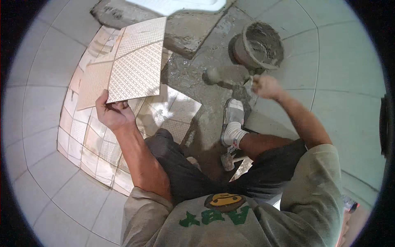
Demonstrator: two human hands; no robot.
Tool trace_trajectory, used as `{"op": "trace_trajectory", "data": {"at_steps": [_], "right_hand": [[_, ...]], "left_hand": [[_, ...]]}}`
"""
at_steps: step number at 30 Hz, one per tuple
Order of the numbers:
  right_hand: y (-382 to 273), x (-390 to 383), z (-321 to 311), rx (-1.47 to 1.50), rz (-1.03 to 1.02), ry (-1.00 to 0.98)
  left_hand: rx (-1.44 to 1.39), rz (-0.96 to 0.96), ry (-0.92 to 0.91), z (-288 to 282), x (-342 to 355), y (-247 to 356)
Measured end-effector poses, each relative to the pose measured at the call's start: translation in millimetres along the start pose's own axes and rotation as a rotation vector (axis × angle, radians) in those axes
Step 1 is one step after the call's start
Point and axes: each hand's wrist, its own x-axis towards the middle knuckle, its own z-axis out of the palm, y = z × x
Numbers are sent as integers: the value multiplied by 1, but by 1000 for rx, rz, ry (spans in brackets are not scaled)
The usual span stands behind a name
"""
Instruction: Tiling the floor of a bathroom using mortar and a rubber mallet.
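My left hand (116,116) grips the lower edge of a thin, pale tile (138,72), thumb on one side and fingers curled beneath. The tile is tilted up above the floor, showing a raised small-grid pattern. My right hand (269,87) is closed around the handle of a trowel (228,76). Grey wet mortar covers its blade, which is held low over the mortar-smeared floor (185,72). Just beyond the trowel stands a round bucket (243,51) with mortar inside.
Laid floor tiles (101,150) run along the left wall, some patterned and shiny. A rough cement step (185,35) carries a white ceramic fixture (177,4) at the far side. My shoe (233,113) rests on the floor below the trowel. Tiled walls (341,82) rise on both sides.
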Motion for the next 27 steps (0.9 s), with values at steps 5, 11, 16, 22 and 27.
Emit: {"op": "trace_trajectory", "data": {"at_steps": [5, 11, 16, 22, 27], "right_hand": [[-16, 11, 56, -285, -26, -145], [-34, 10, 56, -351, -58, -127], [-36, 7, 55, -332, -73, -54], [-44, 13, 40, -326, -74, -88], [-42, 18, 32, -384, -95, -140]], "left_hand": [[-7, 60, 12, 2, -1, -2], [-15, 46, -3, -2, -3, 2], [-39, 22, -24, 6, -2, -3], [-47, 44, -75, 1, -2, 1], [-79, -4, -68, 2, -2, 7]]}}
